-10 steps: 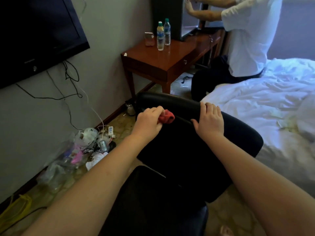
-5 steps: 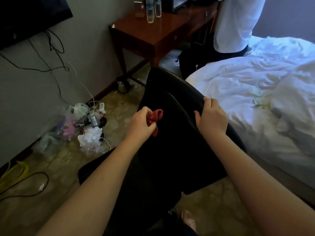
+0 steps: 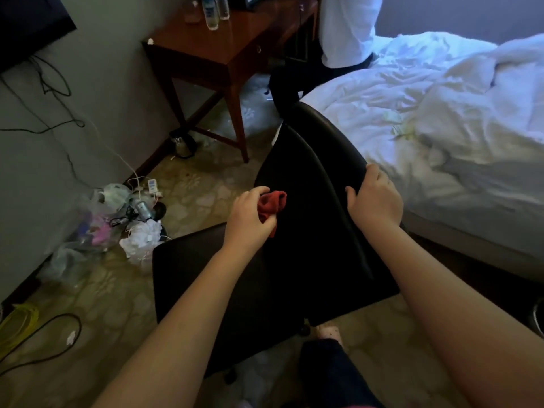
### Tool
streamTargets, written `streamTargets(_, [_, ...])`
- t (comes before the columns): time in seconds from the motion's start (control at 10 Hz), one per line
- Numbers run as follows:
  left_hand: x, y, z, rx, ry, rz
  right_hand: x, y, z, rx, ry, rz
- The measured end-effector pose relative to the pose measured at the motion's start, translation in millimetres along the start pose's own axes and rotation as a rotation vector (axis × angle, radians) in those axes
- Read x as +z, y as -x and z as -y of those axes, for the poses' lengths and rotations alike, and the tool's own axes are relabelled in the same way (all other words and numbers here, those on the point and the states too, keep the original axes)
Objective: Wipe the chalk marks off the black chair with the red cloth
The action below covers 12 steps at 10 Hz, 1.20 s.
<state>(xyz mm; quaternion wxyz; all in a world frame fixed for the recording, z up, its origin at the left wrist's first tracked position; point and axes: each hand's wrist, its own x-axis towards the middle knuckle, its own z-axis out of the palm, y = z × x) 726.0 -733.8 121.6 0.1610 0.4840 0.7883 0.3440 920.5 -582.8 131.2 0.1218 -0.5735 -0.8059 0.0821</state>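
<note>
Count in view: one black chair [image 3: 312, 178], one red cloth [image 3: 272, 203], two hands.

The left hand [image 3: 250, 220] has its fingers curled round the bunched red cloth. It holds the cloth against the chair's dark backrest, near the backrest's left edge.

The right hand [image 3: 375, 201] is clamped on the backrest's right rim, with the fingers wrapped over the edge.

We note one seat pad below the backrest, toward us.

The chair stands on the floor just beside one bed [image 3: 441, 119] with rumpled white covers.

One wooden worktop [image 3: 223, 48] stands by the wall and carries two bottles [image 3: 212, 16]; their tops are cut off by the frame.

One other person in a white shirt [image 3: 344, 28] is at the worktop's far end.

One heap of plastic bags [image 3: 117, 219] lies on the floor by the wall.
</note>
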Motion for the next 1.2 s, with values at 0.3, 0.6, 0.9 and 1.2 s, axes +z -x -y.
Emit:
streamTargets(0.3, [-4,89,-6,0.150,0.031,0.138,-31,120,-6,0.289,-0.150,0.043])
streamTargets(0.6, [7,164,-24,0.005,-0.009,0.048,-58,117,-33,-0.480,-0.092,0.040])
streamTargets(0.9, [7,235,-27,-0.212,-0.222,-0.142,-49,158,-16,-0.650,0.092,0.344])
streamTargets(1.2, [-58,244,-21,-0.203,-0.333,-0.111,-73,167,30,-0.706,0.085,0.394])
